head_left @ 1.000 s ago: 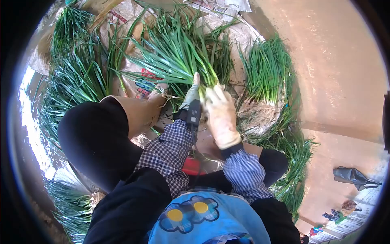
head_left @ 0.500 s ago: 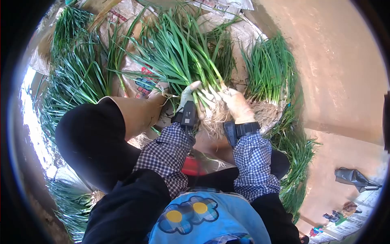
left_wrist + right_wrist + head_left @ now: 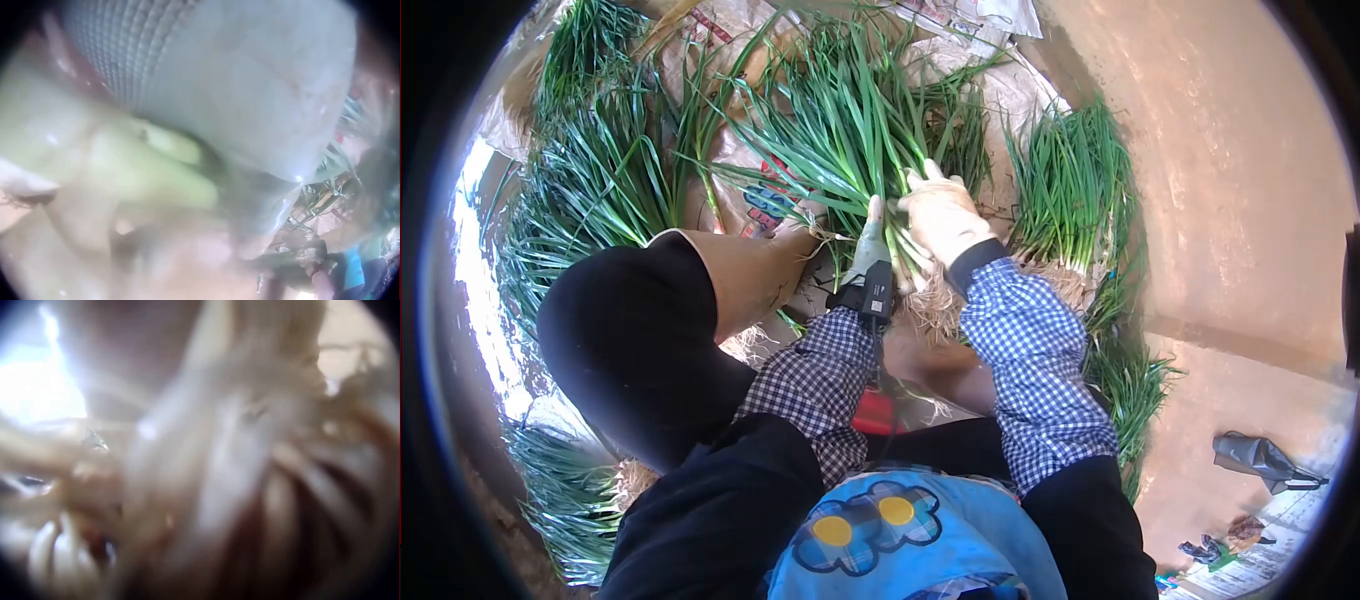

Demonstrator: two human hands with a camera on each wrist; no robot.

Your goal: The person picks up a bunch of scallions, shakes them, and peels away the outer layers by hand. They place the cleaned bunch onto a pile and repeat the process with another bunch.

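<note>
A thick bunch of green onions (image 3: 855,130) lies across both hands in the head view, leaves pointing away and pale roots (image 3: 935,305) toward the body. My gloved left hand (image 3: 872,250) grips it near the white stems, its thumb laid along the top. The gloved right hand (image 3: 945,220) holds the stalks from the other side, just above the bulbs, with its fingertips bent over them. The left wrist view has the glove (image 3: 262,81) against pale green stems (image 3: 150,165). Blurred white stems and roots (image 3: 294,475) fill the right wrist view.
Another bunch (image 3: 1070,190) lies on the right, roots toward me. Heaped green onions (image 3: 600,170) spread along the left, with more at lower left (image 3: 570,500). Printed sacks (image 3: 730,150) cover the ground. A dark bag (image 3: 1260,460) rests on the floor at right.
The right hand was blurred over the stems, then moved right and down to the roots, baring the white bulbs. Now it is back up on the stalks. The left hand keeps its grip.
</note>
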